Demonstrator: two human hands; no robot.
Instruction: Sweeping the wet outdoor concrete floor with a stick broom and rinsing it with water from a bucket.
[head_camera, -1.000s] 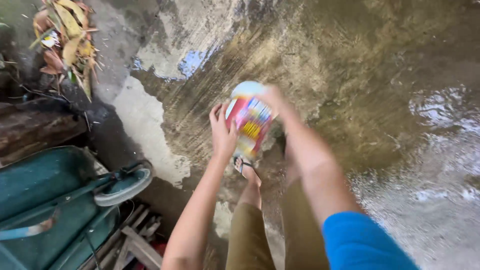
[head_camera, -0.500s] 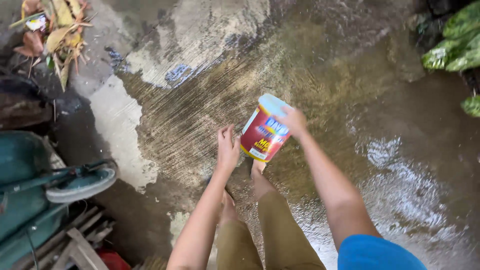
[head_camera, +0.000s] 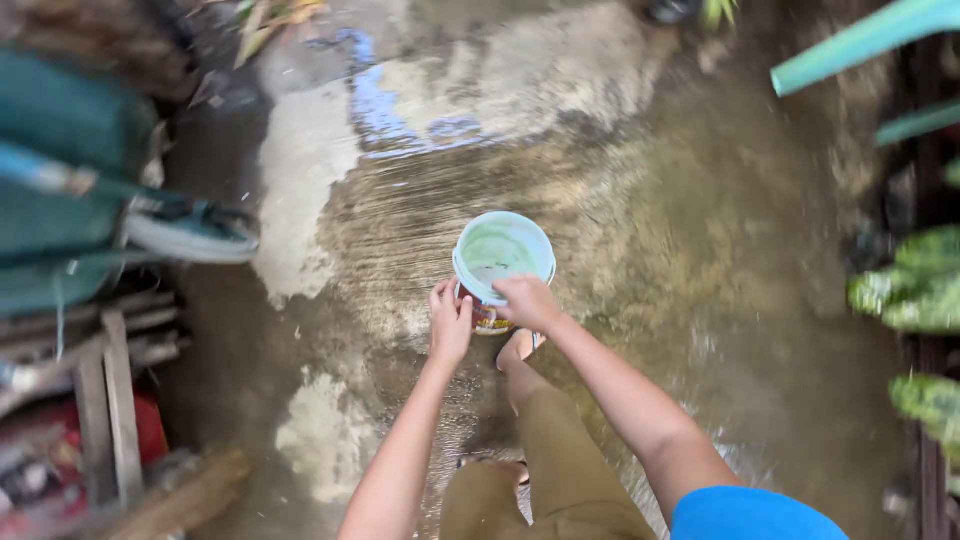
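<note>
Head cam: both hands hold the small plastic bucket (head_camera: 502, 262) upright over the wet concrete floor (head_camera: 640, 230). Left hand (head_camera: 450, 322) fingers wrap its side, right hand (head_camera: 528, 302) grips the rim. Looks emptied; floor's mostly soaked already.

Both hands (head_camera: 490, 315) around upright bucket (head_camera: 502, 262)

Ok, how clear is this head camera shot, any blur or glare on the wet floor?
Head view: the edges smear with motion blur, worst at the teal cart and the leaves; the bucket and both hands, left hand and right hand, are fairly sharp; sky glare shines blue-white on the wet floor; light is soft, without hard shadows.
</note>
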